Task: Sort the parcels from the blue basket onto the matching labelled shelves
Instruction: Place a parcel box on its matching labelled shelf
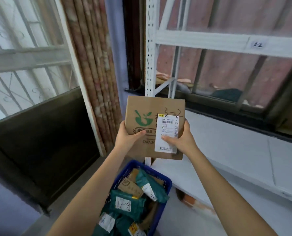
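Observation:
A brown cardboard parcel (147, 106) with a green bowl logo, a white shipping label and handwritten "3-2" is held up in front of me. My left hand (127, 136) grips its left edge with the thumb on the front. My right hand (180, 137) grips its right edge, thumb on the label. Below, the blue basket (165, 182) on the floor holds several green and brown parcels (124, 204). A white metal shelf rack stands to the right; its upper beam carries a label reading "3-2" (258, 44).
The rack's white upright post (149, 48) rises just behind the parcel. A lower white shelf board (227, 160) lies to the right. A dark door panel (44, 142) and barred window are at left, a patterned curtain (94, 65) between them.

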Demonstrator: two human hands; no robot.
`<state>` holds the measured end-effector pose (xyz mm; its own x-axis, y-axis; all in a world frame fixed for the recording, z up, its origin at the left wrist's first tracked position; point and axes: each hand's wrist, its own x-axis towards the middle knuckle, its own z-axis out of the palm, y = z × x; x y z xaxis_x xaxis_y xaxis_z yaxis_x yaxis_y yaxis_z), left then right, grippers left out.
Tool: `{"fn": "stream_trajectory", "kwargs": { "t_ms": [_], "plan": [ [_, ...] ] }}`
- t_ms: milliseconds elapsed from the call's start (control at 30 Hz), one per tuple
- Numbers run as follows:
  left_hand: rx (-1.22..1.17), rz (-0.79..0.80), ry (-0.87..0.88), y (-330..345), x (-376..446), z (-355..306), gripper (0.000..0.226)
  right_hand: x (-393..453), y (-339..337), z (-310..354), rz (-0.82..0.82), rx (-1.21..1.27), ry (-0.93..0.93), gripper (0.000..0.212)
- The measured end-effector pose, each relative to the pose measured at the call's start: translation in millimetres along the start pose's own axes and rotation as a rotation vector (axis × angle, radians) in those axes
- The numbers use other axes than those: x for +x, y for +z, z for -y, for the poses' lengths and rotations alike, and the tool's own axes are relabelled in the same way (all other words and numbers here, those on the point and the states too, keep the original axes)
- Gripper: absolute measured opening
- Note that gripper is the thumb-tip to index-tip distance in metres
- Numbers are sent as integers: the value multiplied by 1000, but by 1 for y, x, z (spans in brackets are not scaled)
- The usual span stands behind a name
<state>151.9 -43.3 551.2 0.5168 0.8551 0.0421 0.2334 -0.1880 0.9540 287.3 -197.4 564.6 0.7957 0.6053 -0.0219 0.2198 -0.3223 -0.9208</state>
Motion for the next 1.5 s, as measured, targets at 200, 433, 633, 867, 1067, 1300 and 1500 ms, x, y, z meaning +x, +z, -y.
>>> {"fn": "stream_trajectory", "kwargs": {
  "t_ms": [200, 433, 633, 867, 1067, 1300, 1500],
  "plan": [
    [-22, 94, 175, 11, -10, -82, 85, -34, -68, 54, -185, -16, -94, 106],
    [-90, 128, 344, 20, -49, -173, 80, -77, -144, 105, -311, -23, -207, 106],
    [-128, 127, 441, 26, -87, -245, 79, -117, -207, 145, -396, -44, -349, 100],
    [-144, 121, 552, 27, -135, -315, 86, -160, -265, 179, -481, -59, -411, 106],
    [-164, 114, 629, 34, -157, -351, 87, -186, -296, 200, -546, -99, -475, 101],
    [-195, 117, 668, 39, -130, -380, 89, -164, -310, 229, -587, -123, -556, 102],
    [-209, 128, 681, 47, -61, -394, 89, -100, -298, 248, -635, -171, -545, 94]
  ]
}}
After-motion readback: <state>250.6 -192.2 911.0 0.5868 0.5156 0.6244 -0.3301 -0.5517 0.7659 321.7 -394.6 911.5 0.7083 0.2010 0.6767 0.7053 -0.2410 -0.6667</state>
